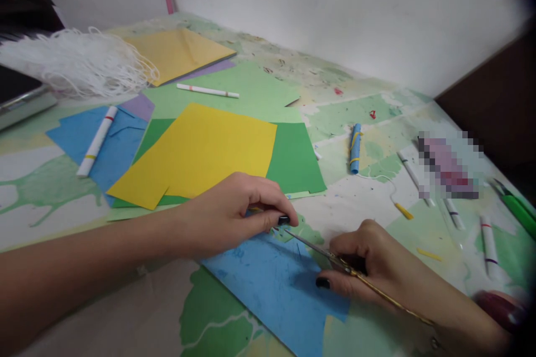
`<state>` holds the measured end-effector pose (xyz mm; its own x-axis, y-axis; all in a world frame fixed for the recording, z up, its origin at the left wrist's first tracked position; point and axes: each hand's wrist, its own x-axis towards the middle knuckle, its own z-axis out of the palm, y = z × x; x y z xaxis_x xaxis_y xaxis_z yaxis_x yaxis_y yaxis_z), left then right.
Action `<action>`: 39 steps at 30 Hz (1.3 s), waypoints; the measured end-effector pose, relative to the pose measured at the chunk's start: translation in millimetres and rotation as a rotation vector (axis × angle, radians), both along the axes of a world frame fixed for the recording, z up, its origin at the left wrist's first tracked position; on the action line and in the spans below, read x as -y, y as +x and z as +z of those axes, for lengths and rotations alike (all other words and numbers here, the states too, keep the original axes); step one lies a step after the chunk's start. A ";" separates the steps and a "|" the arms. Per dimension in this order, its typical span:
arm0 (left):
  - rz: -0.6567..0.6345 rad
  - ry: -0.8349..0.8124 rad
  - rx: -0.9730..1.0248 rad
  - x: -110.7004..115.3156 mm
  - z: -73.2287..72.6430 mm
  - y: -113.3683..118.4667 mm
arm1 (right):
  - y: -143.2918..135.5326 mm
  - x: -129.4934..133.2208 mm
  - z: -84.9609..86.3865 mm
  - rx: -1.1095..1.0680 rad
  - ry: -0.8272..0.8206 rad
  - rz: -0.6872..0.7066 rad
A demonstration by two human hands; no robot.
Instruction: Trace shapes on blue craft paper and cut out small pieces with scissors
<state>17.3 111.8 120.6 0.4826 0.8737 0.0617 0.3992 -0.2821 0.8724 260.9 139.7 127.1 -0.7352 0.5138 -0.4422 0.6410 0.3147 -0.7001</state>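
My left hand (234, 212) is closed in a pinch above a blue sheet (268, 284), thumb and forefinger together on something too small to make out. In my right hand (377, 273) is a pair of slim scissors (312, 245), with silver blades and gold handles. Their pointed tips reach left, close to my left fingertips. Beneath both hands lies the blue sheet, marked with small blue scraps or strokes. Just beyond my left hand, a yellow sheet (209, 150) overlaps a green sheet (295, 156).
White string (84, 64) is heaped at the back left, beside a gold-coloured pad (180, 53). One white marker (98, 142) rests on blue paper at left, another (207, 91) on pale green paper. A yellow-tied blue roll (355, 150), several markers and a green cutter (519, 212) lie at right.
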 end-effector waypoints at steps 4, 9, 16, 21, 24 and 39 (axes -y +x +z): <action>0.017 -0.002 0.017 -0.7 -1.0 0.5 | -0.9 -1.3 -0.4 0.004 0.006 0.005; 0.073 -0.039 0.013 -0.9 -2.1 -0.1 | 0.0 0.0 0.6 0.026 -0.009 0.031; 0.114 -0.126 0.140 -0.7 -3.3 1.8 | 2.3 2.0 0.3 -0.012 0.068 -0.054; 0.205 -0.282 0.207 -1.5 0.9 4.0 | 0.0 1.5 -5.9 -0.056 0.111 -0.126; 0.281 -0.437 0.271 -2.2 4.2 4.7 | -3.3 5.7 -10.8 -0.091 0.249 -0.204; 0.368 -0.709 0.927 13.8 4.9 24.2 | -21.4 32.9 -15.9 -0.225 0.355 -0.248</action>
